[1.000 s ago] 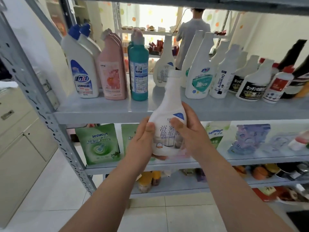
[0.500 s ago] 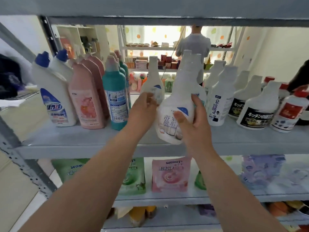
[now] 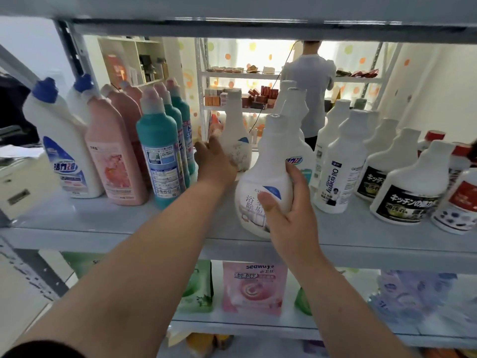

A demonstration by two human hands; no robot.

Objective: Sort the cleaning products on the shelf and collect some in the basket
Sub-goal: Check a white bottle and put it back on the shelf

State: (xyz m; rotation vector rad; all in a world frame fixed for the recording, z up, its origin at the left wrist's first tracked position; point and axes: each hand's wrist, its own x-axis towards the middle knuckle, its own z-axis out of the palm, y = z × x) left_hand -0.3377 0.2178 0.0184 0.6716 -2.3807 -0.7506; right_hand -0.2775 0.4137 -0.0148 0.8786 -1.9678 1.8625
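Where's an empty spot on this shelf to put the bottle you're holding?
Bare shelf shows between the teal bottles and the held bottle. A strip also runs along the front, before the pink bottles. Right of the held bottle it is crowded with white bottles.

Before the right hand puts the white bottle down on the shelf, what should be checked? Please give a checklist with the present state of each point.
1. Right hand grips the white bottle: ok, thumb on the label, fingers round the side.
2. Bottle upright: not ok, its neck leans to the right.
3. Base resting on the shelf: cannot tell, it is near the front edge.
4. Bare shelf between it and the teal bottles: ok, there is a gap.
5. Left hand steadies the matching bottle behind: cannot tell, it touches the bottle, but the grip is hidden.
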